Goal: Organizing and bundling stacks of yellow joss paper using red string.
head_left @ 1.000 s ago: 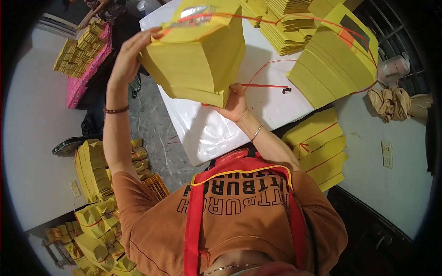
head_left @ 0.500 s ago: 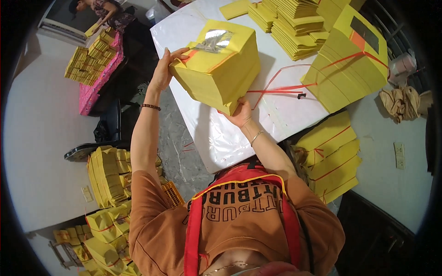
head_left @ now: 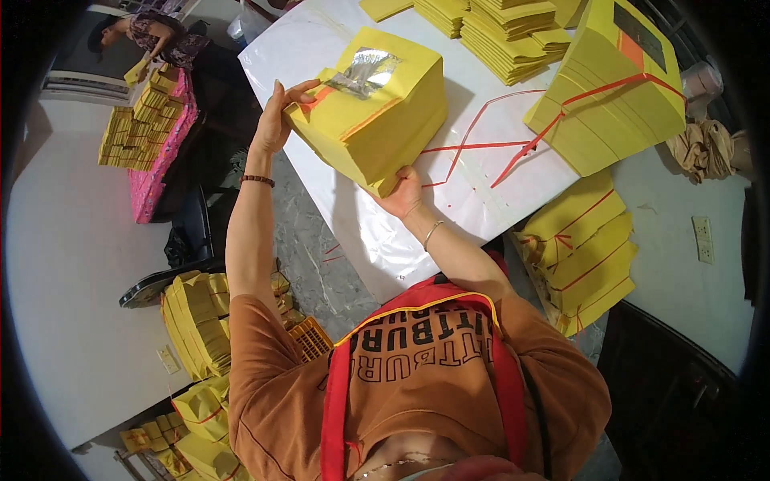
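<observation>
Between my two hands is a thick block-shaped stack of yellow paper [head_left: 385, 128], with a silver foil patch and an orange strip on its top. My left hand [head_left: 277, 116] grips its left upper edge, fingers lying over the top near the orange strip. Closed on the near lower corner is my right hand [head_left: 403, 192], its palm partly beneath the stack. The stack is tilted above the white-covered table [head_left: 473, 208]; whether its far side rests there I cannot tell. Red plastic ribbon [head_left: 473, 147] lies on the table just right of the stack.
A large yellow paper bundle [head_left: 609, 112] tied with red ribbon stands at the table's right. Flat yellow stacks [head_left: 513, 48] lie at the back. More tied bundles [head_left: 577, 248] sit below the right edge. Far left, another person [head_left: 160, 40] works at a pink-covered table [head_left: 164, 160].
The yellow paper stack has shifted slightly left in my hands. A red ribbon end by the tied bundle now hangs down toward the table. My view has shifted a little.
</observation>
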Demonstrator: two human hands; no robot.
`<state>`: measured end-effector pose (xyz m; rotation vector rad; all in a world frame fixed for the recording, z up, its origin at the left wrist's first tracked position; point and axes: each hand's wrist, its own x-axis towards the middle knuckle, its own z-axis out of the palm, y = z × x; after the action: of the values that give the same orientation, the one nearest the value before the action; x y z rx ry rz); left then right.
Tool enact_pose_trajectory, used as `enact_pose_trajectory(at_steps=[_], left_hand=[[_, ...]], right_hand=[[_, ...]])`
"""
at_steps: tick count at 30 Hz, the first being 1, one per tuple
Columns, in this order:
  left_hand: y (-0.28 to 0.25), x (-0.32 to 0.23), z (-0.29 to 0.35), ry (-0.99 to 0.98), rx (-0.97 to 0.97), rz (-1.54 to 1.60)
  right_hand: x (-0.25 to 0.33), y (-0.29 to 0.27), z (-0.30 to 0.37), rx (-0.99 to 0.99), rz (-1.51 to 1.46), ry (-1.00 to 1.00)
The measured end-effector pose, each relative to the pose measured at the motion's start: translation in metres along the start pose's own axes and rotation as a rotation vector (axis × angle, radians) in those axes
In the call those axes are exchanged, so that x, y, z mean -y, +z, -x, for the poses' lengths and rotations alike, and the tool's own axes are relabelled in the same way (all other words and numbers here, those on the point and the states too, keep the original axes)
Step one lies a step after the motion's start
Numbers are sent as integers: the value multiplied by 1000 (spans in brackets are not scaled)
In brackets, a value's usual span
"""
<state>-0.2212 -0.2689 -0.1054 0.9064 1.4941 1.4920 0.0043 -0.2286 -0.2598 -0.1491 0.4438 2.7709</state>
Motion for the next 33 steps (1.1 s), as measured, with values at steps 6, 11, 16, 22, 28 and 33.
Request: enact_pose_trajectory(at_steps=[6, 11, 16, 22, 28, 33], left_hand=[[-12, 8, -9, -49, -25, 96], [-29, 35, -3, 1, -153, 224], [-40, 53, -11, 1, -228, 431], [-52, 94, -19, -248, -129, 436], [-84, 142, -8, -337, 25, 399], [-82, 149, -16, -328, 242, 513]], right_hand=[[-22, -16, -22, -66, 88, -28], [-25, -11, -24, -279, 159, 25], [-16, 0, -12, -454, 432, 153], [-20, 1, -8, -531, 655, 187], [-25, -9, -2, -541, 856, 209], [-20, -7, 7, -588, 904, 167]])
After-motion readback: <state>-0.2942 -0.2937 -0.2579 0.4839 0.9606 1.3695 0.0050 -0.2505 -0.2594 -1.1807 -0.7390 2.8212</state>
